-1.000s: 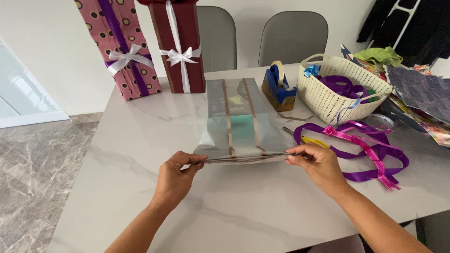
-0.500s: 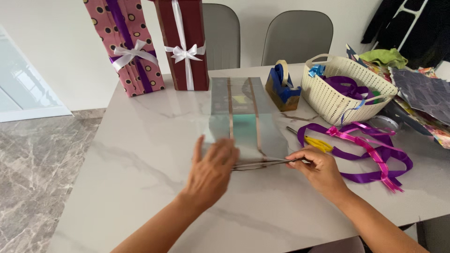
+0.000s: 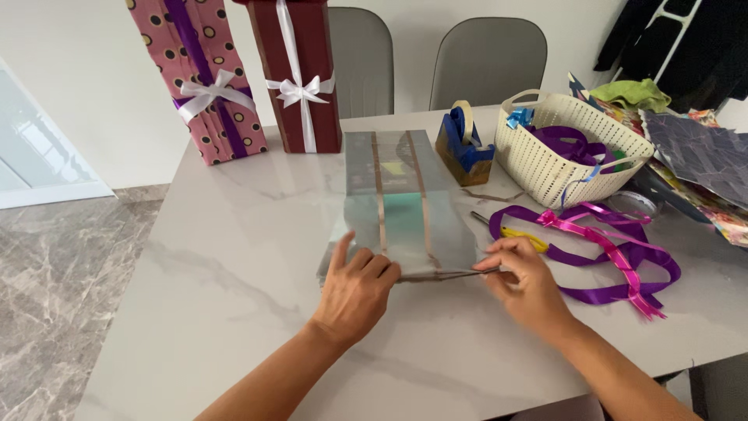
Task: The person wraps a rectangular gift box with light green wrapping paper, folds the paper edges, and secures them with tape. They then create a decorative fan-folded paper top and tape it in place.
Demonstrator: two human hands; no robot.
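Your left hand (image 3: 357,290) is lying flat, fingers spread, on the sheet (image 3: 401,206); your right hand (image 3: 523,281) is seemingly pinching its edge, so uneven pulling risks creasing it.

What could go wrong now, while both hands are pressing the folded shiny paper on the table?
1. The left hand lies flat on the shiny paper while the right hand only pinches its near edge, so the sheet might slide on the smooth table and crease crookedly.
2. The scissors lie just beyond the right hand; it may bump them.
3. The purple ribbon nearby might catch the wrist.
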